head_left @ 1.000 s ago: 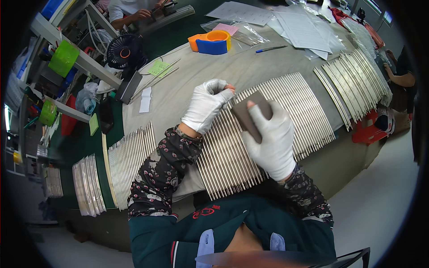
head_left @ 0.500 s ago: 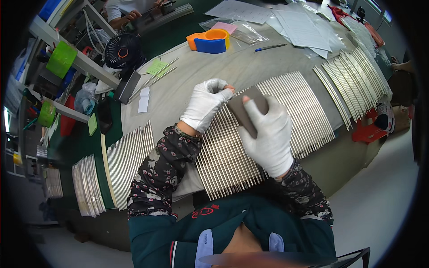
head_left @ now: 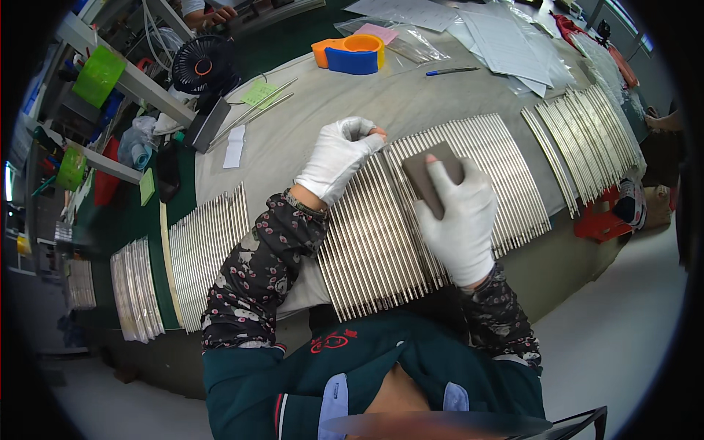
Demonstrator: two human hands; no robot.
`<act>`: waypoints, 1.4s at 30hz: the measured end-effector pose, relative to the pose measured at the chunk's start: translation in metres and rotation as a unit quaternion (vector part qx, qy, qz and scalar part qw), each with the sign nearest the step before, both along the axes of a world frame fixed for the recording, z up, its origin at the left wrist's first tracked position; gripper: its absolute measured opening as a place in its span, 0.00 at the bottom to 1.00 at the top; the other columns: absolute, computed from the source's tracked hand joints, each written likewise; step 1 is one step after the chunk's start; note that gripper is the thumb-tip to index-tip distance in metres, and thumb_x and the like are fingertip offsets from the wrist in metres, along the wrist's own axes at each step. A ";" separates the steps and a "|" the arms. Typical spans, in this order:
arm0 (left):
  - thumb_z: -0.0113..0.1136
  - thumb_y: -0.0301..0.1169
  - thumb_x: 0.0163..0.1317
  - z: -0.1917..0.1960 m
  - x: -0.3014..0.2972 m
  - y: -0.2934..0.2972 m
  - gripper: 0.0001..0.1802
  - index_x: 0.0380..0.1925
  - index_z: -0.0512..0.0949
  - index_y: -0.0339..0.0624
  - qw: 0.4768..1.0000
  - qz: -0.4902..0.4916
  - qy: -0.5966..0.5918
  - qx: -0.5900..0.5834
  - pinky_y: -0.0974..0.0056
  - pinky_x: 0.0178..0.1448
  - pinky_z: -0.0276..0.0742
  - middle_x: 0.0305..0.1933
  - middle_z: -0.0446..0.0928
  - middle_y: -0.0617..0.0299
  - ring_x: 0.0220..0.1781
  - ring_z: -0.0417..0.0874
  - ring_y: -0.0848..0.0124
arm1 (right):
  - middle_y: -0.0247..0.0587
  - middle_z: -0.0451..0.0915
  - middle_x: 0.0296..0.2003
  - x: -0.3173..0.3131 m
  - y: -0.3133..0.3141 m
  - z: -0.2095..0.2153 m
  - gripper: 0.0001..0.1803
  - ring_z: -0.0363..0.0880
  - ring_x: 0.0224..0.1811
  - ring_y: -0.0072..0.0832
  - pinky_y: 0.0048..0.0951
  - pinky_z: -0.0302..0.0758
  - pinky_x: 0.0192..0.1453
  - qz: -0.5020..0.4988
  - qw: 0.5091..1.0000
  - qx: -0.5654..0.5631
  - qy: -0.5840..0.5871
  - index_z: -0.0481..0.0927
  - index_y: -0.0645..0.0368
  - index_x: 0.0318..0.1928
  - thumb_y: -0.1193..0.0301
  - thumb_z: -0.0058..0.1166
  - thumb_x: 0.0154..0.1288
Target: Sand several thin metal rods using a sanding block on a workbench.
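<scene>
Thin silvery metal rods [head_left: 367,249] lie side by side in a wide row on the table in front of me. My left hand [head_left: 339,158], in a white glove with bare fingertips, is closed in a pinch at the far end of one rod near the middle of the row. A flat grey-brown rectangular block [head_left: 429,173] is held in my gloved right hand [head_left: 463,224], over the rods just right of that spot. Its thumb and fingers grip the block's sides. The underside of the block is hidden.
More rods [head_left: 587,143] lie at the right, and another row [head_left: 209,253] at the left beside wrapped bundles [head_left: 138,290]. Further back are an orange-and-blue tape dispenser [head_left: 350,56], a pen [head_left: 451,72], papers [head_left: 506,48] and a black fan [head_left: 202,66]. Another person's hand [head_left: 220,16] shows at the top.
My right hand has moved right with the block, away from my left hand, uncovering rods between them. My left hand keeps its pinch at the rod ends. The whole view has shifted slightly.
</scene>
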State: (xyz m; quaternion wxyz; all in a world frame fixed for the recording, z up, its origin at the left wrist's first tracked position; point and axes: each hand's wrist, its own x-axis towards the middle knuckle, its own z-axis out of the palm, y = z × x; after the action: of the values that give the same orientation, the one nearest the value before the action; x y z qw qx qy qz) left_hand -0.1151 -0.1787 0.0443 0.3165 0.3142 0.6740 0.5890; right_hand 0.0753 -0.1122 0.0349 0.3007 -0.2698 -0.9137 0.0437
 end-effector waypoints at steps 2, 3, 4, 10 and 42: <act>0.63 0.30 0.60 0.001 -0.002 0.000 0.07 0.35 0.80 0.37 1.000 0.002 -0.003 -0.018 0.79 0.28 0.64 0.27 0.76 0.71 0.24 0.69 0.87 | 0.59 0.69 0.48 0.015 0.029 -0.010 0.30 0.70 0.48 0.47 0.44 0.69 0.51 -0.068 0.997 0.017 -0.024 0.77 0.54 0.53 0.66 0.64 0.45; 0.63 0.30 0.60 -0.002 -0.006 0.001 0.07 0.35 0.80 0.37 1.000 0.006 -0.002 -0.029 0.79 0.29 0.64 0.27 0.76 0.71 0.24 0.69 0.86 | 0.60 0.70 0.48 0.023 0.028 -0.007 0.30 0.70 0.47 0.48 0.43 0.69 0.52 -0.053 0.998 0.013 0.001 0.77 0.57 0.53 0.67 0.64 0.44; 0.62 0.30 0.60 -0.007 -0.010 0.003 0.07 0.35 0.80 0.37 0.999 0.009 -0.001 -0.040 0.79 0.30 0.65 0.27 0.77 0.70 0.25 0.70 0.86 | 0.60 0.70 0.48 0.028 0.027 -0.010 0.30 0.70 0.47 0.48 0.43 0.69 0.52 -0.047 0.999 0.015 -0.004 0.77 0.57 0.53 0.67 0.64 0.44; 0.63 0.32 0.55 -0.034 -0.024 0.015 0.14 0.38 0.79 0.35 0.965 -0.004 0.196 -0.173 0.67 0.42 0.74 0.32 0.80 0.60 0.34 0.78 0.72 | 0.59 0.68 0.51 0.057 0.018 -0.011 0.33 0.68 0.51 0.49 0.45 0.67 0.56 -0.029 0.998 -0.049 0.029 0.75 0.56 0.57 0.67 0.63 0.44; 0.65 0.51 0.47 -0.036 0.056 -0.047 0.40 0.58 0.68 0.41 0.793 -0.350 0.497 -0.040 0.41 0.72 0.48 0.68 0.60 0.45 0.71 0.57 0.52 | 0.60 0.74 0.43 -0.048 0.030 0.000 0.28 0.75 0.42 0.47 0.41 0.74 0.46 0.102 0.988 -0.009 -0.116 0.78 0.58 0.53 0.60 0.61 0.51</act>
State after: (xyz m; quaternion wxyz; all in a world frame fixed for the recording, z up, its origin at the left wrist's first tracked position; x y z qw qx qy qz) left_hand -0.0593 -0.2255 0.0082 0.1343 0.7655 0.6049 0.1732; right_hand 0.0271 -0.0825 0.0354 0.1838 -0.1809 -0.9648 0.0508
